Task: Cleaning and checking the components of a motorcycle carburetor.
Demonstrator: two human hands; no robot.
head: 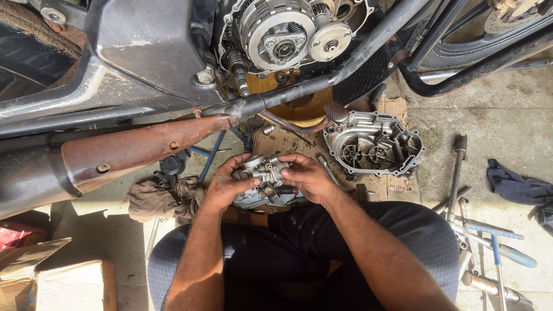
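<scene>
1. Hands first: left hand (227, 183) and right hand (307, 175) are both wrapped around a small metal carburetor-looking part (264, 173), held just above the lap at dead centre of the view. Fingers are curled on it from both sides, thumbs on top.
2. At 12 o'clock the motorcycle's open clutch assembly (282, 35) sits exposed, with a frame tube (322, 78) running diagonally under it.
3. At 9 to 10 o'clock the rusty exhaust pipe (144, 147) crosses low, so the left elbow side is pretty boxed in.
4. Removed engine cover (373, 144) lies inside-up at 2 o'clock, just beside the right hand, on flattened cardboard (397, 109).
5. Greasy rag (164, 198) is bunched at 9 o'clock, touching close to the left wrist.
6. At 4 o'clock there's a pile of long tools (489, 242), with a dark cloth (518, 187) at 3 o'clock. Well apart from the hands.
7. Cardboard box (63, 282) at 8 o'clock.
8. Floor is dusty concrete (489, 115) in sunlight; most open room is out at 2 to 3 o'clock.
</scene>
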